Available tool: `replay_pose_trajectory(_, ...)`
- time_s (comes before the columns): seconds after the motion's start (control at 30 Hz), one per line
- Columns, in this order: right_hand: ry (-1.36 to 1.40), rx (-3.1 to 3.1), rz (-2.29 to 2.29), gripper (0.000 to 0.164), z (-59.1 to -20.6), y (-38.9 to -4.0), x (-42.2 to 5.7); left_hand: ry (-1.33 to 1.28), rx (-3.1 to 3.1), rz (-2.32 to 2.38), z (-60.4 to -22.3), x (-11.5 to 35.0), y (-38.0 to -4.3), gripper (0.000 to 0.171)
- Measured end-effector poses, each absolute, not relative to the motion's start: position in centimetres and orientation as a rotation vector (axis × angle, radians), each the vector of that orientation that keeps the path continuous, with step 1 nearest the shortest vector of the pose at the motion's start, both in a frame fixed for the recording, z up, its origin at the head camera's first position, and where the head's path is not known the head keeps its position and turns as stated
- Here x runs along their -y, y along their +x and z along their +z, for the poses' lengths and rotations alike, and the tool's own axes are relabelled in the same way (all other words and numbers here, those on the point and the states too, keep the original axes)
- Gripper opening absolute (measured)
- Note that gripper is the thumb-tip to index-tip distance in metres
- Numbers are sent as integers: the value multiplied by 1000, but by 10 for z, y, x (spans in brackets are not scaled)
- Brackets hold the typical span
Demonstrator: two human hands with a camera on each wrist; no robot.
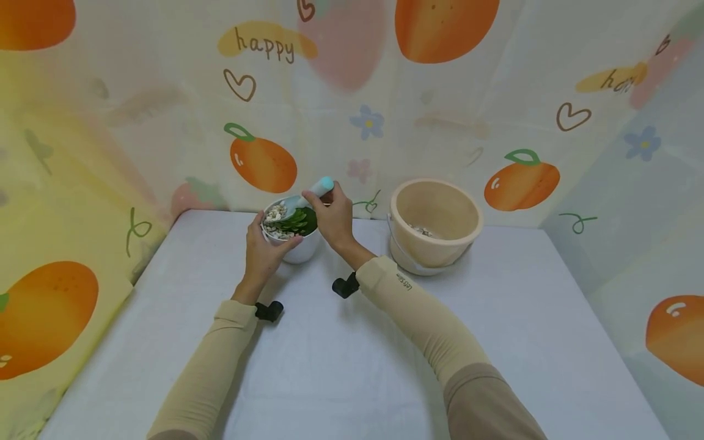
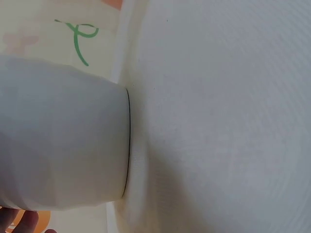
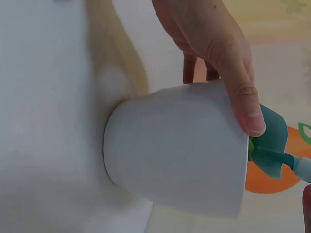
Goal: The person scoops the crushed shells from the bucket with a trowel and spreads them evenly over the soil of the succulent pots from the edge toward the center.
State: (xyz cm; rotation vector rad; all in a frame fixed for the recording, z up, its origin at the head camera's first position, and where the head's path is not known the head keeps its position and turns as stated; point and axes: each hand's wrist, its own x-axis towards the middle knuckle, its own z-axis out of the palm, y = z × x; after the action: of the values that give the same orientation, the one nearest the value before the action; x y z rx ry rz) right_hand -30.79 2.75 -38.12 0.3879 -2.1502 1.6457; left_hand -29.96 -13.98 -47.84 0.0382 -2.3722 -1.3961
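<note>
A white flowerpot [image 1: 299, 252] stands toward the back of the table, holding a green leafy plant [image 1: 301, 220] and pale pebbles [image 1: 275, 213]. My left hand [image 1: 261, 255] grips the pot at its rim; the right wrist view shows the thumb [image 3: 249, 109] along the near side and fingers behind. My right hand [image 1: 337, 220] holds a small garden trowel by its light blue handle [image 1: 324, 185]. The trowel's blade [image 3: 273, 140] tilts down over the pebbles inside the rim. In the left wrist view the pot's wall [image 2: 63, 136] fills the left side.
Right of the pot stands a beige bucket [image 1: 429, 250] with some pebbles [image 1: 420, 230] at its bottom and its handle hanging down. A white cloth covers the table [image 1: 330, 379]. Fruit-printed curtains [image 1: 324, 146] hang close behind the pot and along both sides.
</note>
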Motion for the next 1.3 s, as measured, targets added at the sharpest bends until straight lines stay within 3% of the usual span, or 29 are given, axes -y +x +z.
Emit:
replay_pose_trajectory(0.57,458,2176,1695,27,-383,-310,-31,-145,2405,-1532,-474,165,-304,98)
replay_pose_trajectory(0.77,437,2160,1738,28,-381,-311,-31,-220,2512,-1661,-470,174,-310,102)
replay_pose_trajectory(1.3,554,2194,1731,28,-380,-309,-29,-91,2431,-1746,-475,161,-308,105)
